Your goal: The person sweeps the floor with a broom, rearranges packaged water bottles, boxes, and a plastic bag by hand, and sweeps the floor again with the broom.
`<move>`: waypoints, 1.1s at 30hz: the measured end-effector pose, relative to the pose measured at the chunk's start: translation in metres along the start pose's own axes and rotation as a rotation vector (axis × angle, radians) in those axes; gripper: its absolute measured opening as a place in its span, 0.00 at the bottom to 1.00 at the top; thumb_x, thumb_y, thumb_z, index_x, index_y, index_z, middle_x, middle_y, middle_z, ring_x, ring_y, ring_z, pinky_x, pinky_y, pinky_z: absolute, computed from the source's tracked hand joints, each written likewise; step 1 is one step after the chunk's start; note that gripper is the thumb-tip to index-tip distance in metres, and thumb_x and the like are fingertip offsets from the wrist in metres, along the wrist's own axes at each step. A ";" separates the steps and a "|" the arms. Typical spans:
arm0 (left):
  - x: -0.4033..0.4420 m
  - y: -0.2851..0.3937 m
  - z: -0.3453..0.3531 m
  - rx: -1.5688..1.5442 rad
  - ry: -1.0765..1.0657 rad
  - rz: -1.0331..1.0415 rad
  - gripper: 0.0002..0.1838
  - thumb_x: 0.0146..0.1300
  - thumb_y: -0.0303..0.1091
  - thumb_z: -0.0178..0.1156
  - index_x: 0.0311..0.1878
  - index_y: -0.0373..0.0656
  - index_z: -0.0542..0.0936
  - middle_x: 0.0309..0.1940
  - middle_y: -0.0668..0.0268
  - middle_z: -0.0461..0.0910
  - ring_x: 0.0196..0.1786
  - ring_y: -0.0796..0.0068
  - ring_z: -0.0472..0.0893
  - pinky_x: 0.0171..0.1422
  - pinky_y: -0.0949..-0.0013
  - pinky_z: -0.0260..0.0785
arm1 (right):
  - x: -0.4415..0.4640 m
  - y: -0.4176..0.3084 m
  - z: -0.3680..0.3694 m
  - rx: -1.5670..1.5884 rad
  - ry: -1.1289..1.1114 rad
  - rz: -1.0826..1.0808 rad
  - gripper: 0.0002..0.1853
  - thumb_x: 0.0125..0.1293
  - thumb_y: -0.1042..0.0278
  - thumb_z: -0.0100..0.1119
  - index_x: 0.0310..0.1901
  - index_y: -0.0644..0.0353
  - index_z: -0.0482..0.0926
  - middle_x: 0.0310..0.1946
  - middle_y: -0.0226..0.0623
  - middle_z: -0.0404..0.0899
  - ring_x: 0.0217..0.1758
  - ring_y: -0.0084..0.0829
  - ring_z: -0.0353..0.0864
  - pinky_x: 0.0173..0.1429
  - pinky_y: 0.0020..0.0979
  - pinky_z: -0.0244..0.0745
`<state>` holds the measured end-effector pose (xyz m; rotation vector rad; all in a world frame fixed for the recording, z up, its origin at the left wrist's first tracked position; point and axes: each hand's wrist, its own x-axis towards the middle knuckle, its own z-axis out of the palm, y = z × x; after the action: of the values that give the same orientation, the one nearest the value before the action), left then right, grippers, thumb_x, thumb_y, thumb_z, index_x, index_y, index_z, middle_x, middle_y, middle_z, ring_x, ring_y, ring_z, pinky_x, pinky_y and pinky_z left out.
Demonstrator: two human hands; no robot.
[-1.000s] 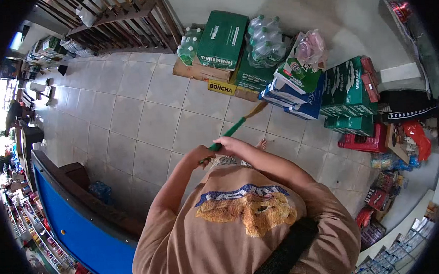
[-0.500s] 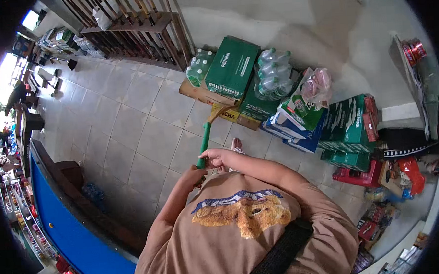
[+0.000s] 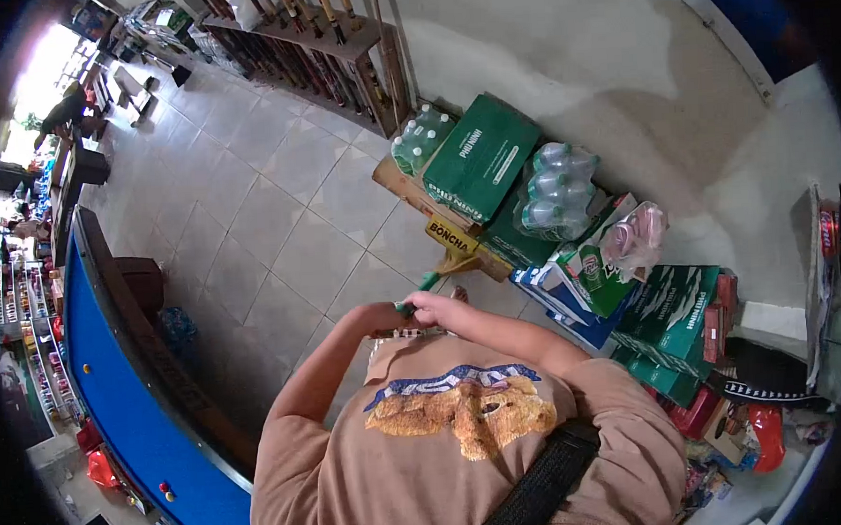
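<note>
A broom with a green handle (image 3: pixel 429 281) and a straw-coloured head (image 3: pixel 460 261) is held out in front of my body. My right hand (image 3: pixel 434 307) is closed round the handle, and my left hand (image 3: pixel 383 316) grips it just beside, toward its end. Both hands are close together in front of my brown shirt. The broom's head lies low, near the yellow-labelled carton (image 3: pixel 452 233) at the foot of the stacked boxes. Part of the handle is hidden by my fingers.
Green cartons (image 3: pixel 482 157), packs of bottles (image 3: pixel 558 189) and blue boxes (image 3: pixel 572 303) line the wall. A rack of cues (image 3: pixel 336 55) stands beyond them. On the left is a blue pool table (image 3: pixel 117 398) with a dark rim. Tiled floor (image 3: pixel 297 221) lies between.
My hands have swung the broom; its head has moved down and right, and less handle shows. My left elbow has come out to the side. The view has turned slightly.
</note>
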<state>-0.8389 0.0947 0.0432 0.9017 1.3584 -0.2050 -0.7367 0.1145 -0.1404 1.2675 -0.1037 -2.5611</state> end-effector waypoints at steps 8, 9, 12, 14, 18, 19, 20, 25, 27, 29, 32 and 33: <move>-0.039 0.002 -0.083 0.592 0.586 0.064 0.09 0.38 0.33 0.53 0.26 0.42 0.75 0.23 0.60 0.75 0.27 0.60 0.74 0.32 0.63 0.66 | -0.065 -0.068 0.089 0.218 -0.159 0.003 0.16 0.53 0.72 0.37 0.43 0.73 0.60 0.40 0.51 0.66 0.41 0.45 0.69 0.47 0.41 0.68; -0.047 0.012 -0.092 0.588 0.673 0.113 0.09 0.39 0.30 0.53 0.27 0.42 0.75 0.25 0.60 0.75 0.30 0.58 0.74 0.35 0.62 0.66 | -0.063 -0.077 0.095 0.229 -0.162 -0.008 0.16 0.53 0.72 0.37 0.43 0.73 0.60 0.40 0.51 0.66 0.41 0.45 0.69 0.47 0.41 0.68; -0.054 0.023 -0.116 0.430 0.851 0.460 0.08 0.41 0.29 0.52 0.29 0.42 0.76 0.27 0.61 0.75 0.33 0.60 0.73 0.38 0.62 0.65 | -0.054 -0.099 0.109 0.175 -0.205 -0.218 0.11 0.54 0.68 0.36 0.35 0.66 0.64 0.33 0.43 0.69 0.31 0.36 0.72 0.39 0.36 0.72; -0.051 0.032 -0.133 0.372 0.824 0.517 0.08 0.42 0.29 0.54 0.29 0.42 0.76 0.29 0.61 0.75 0.35 0.61 0.73 0.39 0.65 0.65 | -0.047 -0.114 0.122 0.189 -0.151 -0.321 0.10 0.55 0.68 0.37 0.34 0.64 0.65 0.32 0.42 0.69 0.30 0.34 0.72 0.37 0.34 0.72; -0.027 0.029 -0.167 0.042 0.925 0.741 0.09 0.40 0.28 0.58 0.29 0.41 0.75 0.28 0.59 0.73 0.33 0.61 0.74 0.37 0.70 0.66 | -0.077 -0.132 0.163 -0.488 -0.167 -1.125 0.10 0.56 0.64 0.40 0.33 0.60 0.67 0.32 0.38 0.70 0.31 0.28 0.72 0.35 0.28 0.73; -0.018 0.024 -0.176 0.058 0.959 0.776 0.10 0.40 0.30 0.58 0.29 0.41 0.74 0.28 0.59 0.73 0.32 0.60 0.73 0.35 0.68 0.66 | -0.061 -0.143 0.163 -0.568 -0.196 -1.228 0.10 0.56 0.63 0.41 0.34 0.58 0.68 0.33 0.36 0.70 0.32 0.27 0.72 0.35 0.27 0.73; -0.008 0.018 -0.185 0.074 0.996 0.811 0.11 0.40 0.32 0.57 0.30 0.41 0.73 0.29 0.59 0.72 0.32 0.60 0.73 0.34 0.67 0.66 | -0.045 -0.153 0.164 -0.643 -0.222 -1.335 0.10 0.56 0.61 0.43 0.35 0.56 0.68 0.33 0.34 0.70 0.33 0.25 0.72 0.35 0.26 0.72; 0.040 0.004 -0.251 0.094 1.041 0.942 0.13 0.37 0.29 0.56 0.31 0.42 0.73 0.30 0.62 0.73 0.38 0.60 0.67 0.42 0.66 0.60 | 0.025 -0.200 0.157 -0.197 -0.372 -1.059 0.14 0.57 0.55 0.43 0.44 0.49 0.65 0.41 0.29 0.69 0.43 0.28 0.70 0.47 0.33 0.67; 0.060 0.004 -0.274 0.055 0.987 1.001 0.11 0.40 0.29 0.56 0.31 0.41 0.72 0.29 0.59 0.72 0.39 0.60 0.68 0.40 0.66 0.60 | 0.019 -0.218 0.165 0.050 -0.226 -0.846 0.20 0.56 0.51 0.42 0.47 0.51 0.62 0.44 0.31 0.67 0.47 0.30 0.67 0.49 0.35 0.64; 0.071 0.008 -0.292 0.051 0.863 1.034 0.10 0.42 0.29 0.55 0.31 0.40 0.72 0.29 0.58 0.71 0.38 0.59 0.68 0.40 0.65 0.61 | 0.008 -0.228 0.163 0.026 -0.205 -0.811 0.21 0.56 0.51 0.43 0.48 0.51 0.61 0.45 0.32 0.66 0.47 0.30 0.67 0.47 0.34 0.64; 0.096 0.011 -0.317 -0.046 0.652 1.033 0.07 0.48 0.28 0.53 0.32 0.40 0.70 0.26 0.60 0.70 0.31 0.66 0.70 0.36 0.69 0.62 | -0.004 -0.235 0.144 -0.115 -0.204 -0.841 0.27 0.55 0.49 0.45 0.54 0.50 0.55 0.52 0.33 0.60 0.48 0.33 0.67 0.46 0.33 0.63; 0.115 0.008 -0.323 -0.178 0.545 0.981 0.07 0.48 0.27 0.53 0.33 0.40 0.69 0.25 0.62 0.70 0.29 0.70 0.70 0.34 0.72 0.62 | -0.012 -0.230 0.140 -0.172 -0.144 -0.891 0.30 0.55 0.46 0.45 0.56 0.50 0.53 0.55 0.33 0.58 0.49 0.34 0.66 0.48 0.33 0.62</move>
<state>-1.0479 0.3544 -0.0388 1.4210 1.2295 0.9550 -0.8905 0.3302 -0.0880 1.2352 0.8107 -3.2697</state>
